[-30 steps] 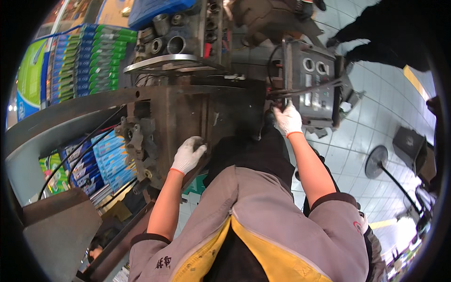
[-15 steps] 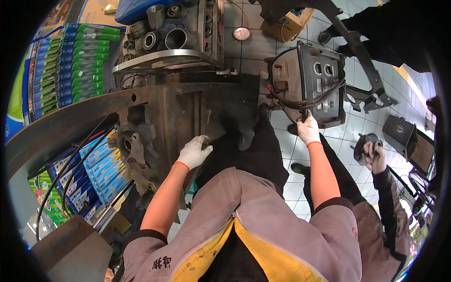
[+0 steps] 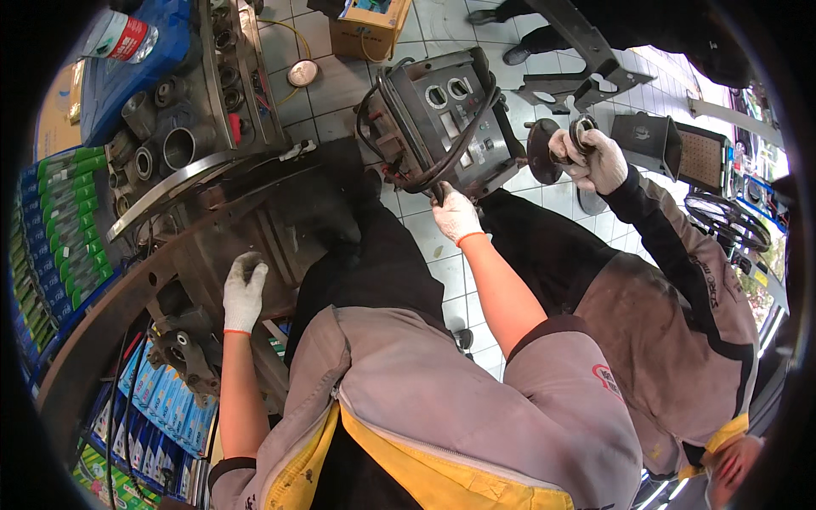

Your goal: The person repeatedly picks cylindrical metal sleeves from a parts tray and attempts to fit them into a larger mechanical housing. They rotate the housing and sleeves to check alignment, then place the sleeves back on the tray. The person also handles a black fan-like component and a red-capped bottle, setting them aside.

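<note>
My left hand (image 3: 244,293), in a white glove with dark-stained fingertips, is over the edge of the rusty steel bench (image 3: 293,225). Its fingers are loosely bent and I see nothing in them. A heavy cast metal part (image 3: 183,344) is fixed beside that hand. My right hand (image 3: 456,215), gloved too, is closed at the near side of a grey machine (image 3: 459,110) with two round dials and thick black cables (image 3: 459,161). Something dark shows at its fingertips, too small to name. To the right, a co-worker's gloved hands (image 3: 599,161) hold a round dark metal part (image 3: 544,151).
A metal cart (image 3: 174,191) with bearings and metal sleeves stands at the far left, a blue case (image 3: 157,64) behind it. Stacked boxes (image 3: 64,229) line the left. A cardboard box (image 3: 365,34), a dark bracket (image 3: 586,72) and another person's legs (image 3: 544,38) are at the back.
My view has swung to the right, so the bench and machine sit further left. My left hand has lifted slightly from the bench edge. The co-worker has brought the round part closer to the machine.
</note>
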Motion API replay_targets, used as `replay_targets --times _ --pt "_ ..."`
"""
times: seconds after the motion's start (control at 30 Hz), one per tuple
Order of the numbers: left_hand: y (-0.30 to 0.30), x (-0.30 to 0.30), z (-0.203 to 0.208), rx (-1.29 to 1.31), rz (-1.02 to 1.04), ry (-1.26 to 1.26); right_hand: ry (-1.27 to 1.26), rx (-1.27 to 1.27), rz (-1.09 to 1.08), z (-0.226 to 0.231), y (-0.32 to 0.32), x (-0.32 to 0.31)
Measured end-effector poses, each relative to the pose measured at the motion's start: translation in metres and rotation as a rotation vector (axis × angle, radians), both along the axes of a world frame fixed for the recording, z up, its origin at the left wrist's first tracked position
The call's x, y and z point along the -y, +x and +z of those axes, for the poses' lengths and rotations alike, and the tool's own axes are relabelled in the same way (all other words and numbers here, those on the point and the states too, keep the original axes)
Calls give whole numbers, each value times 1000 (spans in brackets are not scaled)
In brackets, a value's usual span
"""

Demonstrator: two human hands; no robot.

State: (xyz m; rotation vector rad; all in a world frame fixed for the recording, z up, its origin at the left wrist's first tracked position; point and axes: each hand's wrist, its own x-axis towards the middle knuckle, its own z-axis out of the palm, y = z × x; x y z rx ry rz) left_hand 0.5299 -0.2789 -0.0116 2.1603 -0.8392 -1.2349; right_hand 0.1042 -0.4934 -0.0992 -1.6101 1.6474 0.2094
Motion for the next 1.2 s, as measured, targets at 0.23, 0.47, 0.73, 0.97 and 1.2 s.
replay_targets --times 0.23,0.47,0.73,0.97,1.2 --pt "-28 39 11 40 -76 48 4 101 42 -9 -14 -4" --pt "-43 54 65 23 -301 224 149 448 -145 -41 -21 -7" --pt "-24 21 87 83 -140 186 210 301 -150 -54 -27 -1" --pt "-23 -24 61 -12 103 70 185 125 -59 -73 -36 10" --pt "-15 -25 67 60 113 62 230 36 73 -56 -27 26"
